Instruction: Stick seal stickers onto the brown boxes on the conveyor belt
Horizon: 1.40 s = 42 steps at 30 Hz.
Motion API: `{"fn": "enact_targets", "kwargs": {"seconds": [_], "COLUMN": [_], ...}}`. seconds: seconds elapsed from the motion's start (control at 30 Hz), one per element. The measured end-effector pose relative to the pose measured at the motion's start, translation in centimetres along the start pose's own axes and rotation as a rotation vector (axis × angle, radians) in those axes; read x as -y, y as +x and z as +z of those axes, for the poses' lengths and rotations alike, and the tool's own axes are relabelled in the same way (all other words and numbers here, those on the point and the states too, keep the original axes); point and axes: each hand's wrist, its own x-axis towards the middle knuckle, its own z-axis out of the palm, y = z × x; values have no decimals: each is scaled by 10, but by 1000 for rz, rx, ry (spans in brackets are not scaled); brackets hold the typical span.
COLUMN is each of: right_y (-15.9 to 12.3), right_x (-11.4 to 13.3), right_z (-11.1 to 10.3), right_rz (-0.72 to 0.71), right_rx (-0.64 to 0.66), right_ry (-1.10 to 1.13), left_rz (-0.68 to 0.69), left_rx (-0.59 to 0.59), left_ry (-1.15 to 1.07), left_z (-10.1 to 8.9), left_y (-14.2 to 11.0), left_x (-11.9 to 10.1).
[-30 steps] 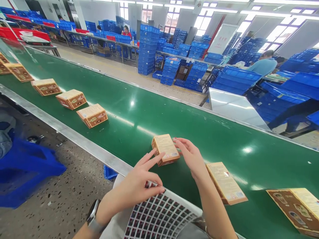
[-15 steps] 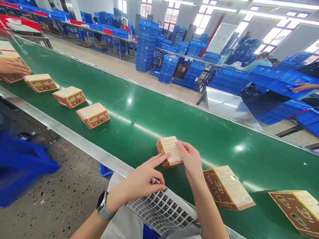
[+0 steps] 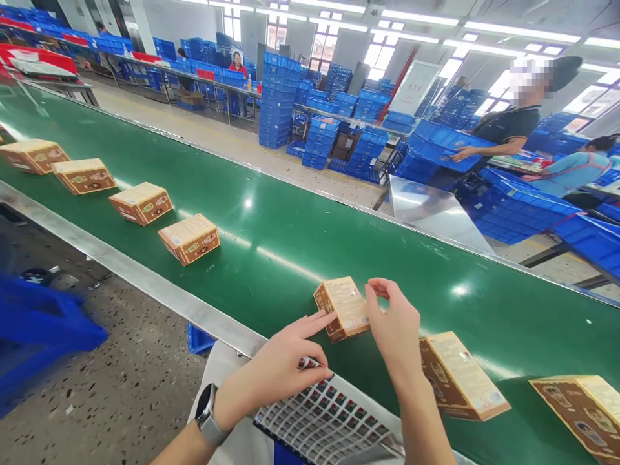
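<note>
My left hand (image 3: 285, 361) pinches a sheet of small stickers (image 3: 334, 420) between thumb and curled fingers. Its outstretched fingertips rest on the near left side of a small brown and cream carton (image 3: 346, 307) on the green belt. Close by the carton's right edge is my right hand (image 3: 394, 320), its fingers loosely bent with a gap to the thumb and nothing visible in them. A small shiny sticker (image 3: 353, 293) shows on the carton's cream top face. The sheet hangs over the belt's near edge and curves down toward my lap.
Several more cartons lie along the conveyor belt (image 3: 271, 206): one carton (image 3: 190, 239) leads those on the left, another carton (image 3: 462, 374) is right of my forearm. A metal rail (image 3: 145, 278) edges the belt. Across it, a person carries a blue crate (image 3: 440, 145).
My right hand has moved off the carton's top face to the right, and its fingers have parted. The cartons have shifted right in view. A co-worker with a crate has come into fuller view.
</note>
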Motion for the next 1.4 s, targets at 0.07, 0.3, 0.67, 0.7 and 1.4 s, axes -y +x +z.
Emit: {"fn": "enact_targets", "kwargs": {"seconds": [0.07,0.3,0.67,0.7,1.4], "right_y": [-18,-88,-96,-97,-103], "right_x": [3,-10,-17,-17,-34], "right_z": [-14,-22,-18,-18,-32], "right_rz": [-145,-590,-810,-854,-32], "right_rx": [83,380,297,275,99], "right_ry": [-19,-18,-124,-154,190], "left_rz": [-83,-299,-412,-410,-312], "left_rx": [-59,-100,-65,-72,-44], "left_ry": [-41,-225,-254,-251,-193], "left_z": [-1,-7,-7,-7,-31], "left_y": [-6,-24,-30,-30,-39], "left_x": [-3,-18,-16,-16,-16]}}
